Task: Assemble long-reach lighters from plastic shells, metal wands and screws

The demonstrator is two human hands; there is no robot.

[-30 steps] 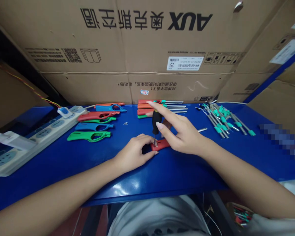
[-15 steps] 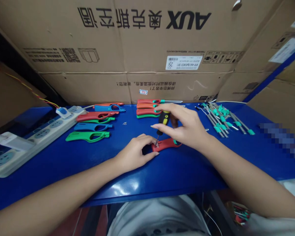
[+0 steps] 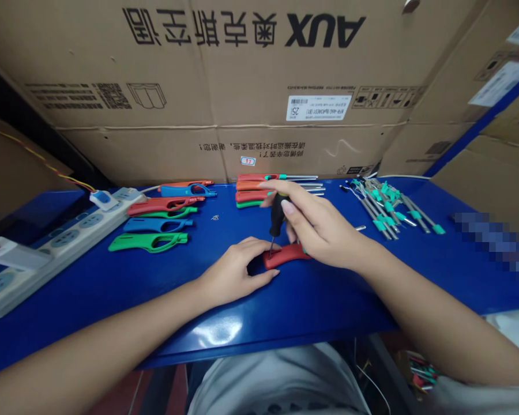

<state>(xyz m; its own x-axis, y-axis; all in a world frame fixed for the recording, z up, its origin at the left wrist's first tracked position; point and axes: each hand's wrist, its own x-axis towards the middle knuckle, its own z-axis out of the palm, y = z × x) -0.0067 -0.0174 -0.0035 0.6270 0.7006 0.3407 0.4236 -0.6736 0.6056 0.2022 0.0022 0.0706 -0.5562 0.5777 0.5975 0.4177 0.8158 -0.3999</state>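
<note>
Cardboard: a tall printed panel (image 3: 177, 115) stands along the back of the worktop, its lettering upside down.
Worktop: a glossy blue surface (image 3: 328, 314), carrying everything below.
Power strip: the white strip (image 3: 78, 229) runs slantwise down the left side, with plugs in it.
Loose casings: a group of orange, blue, red and green handles (image 3: 132, 242) lies just right of the strip, well apart from both hands.
Rods: metal tubes with green pieces (image 3: 374, 210) lie in a heap on the right, beyond the right hand.
Rodded handles: a stack of red, orange and green ones (image 3: 253, 178) lies at the back, partly behind the right hand.
Right hand: thumb and fingers (image 3: 324, 227) are closed round the screwdriver's grip, above the red casing.
Left hand: thumb and forefinger (image 3: 231, 271) pinch the left end of the red casing from its near and far edges.
Red casing: it (image 3: 288, 253) lies flat between the hands, its right part hidden under the right hand.
Screwdriver: black-gripped (image 3: 277, 218), nearly upright, tip on the casing beside the left fingertips.
Small bits: tiny pale pieces (image 3: 215, 218) lie beyond the left hand.
</note>
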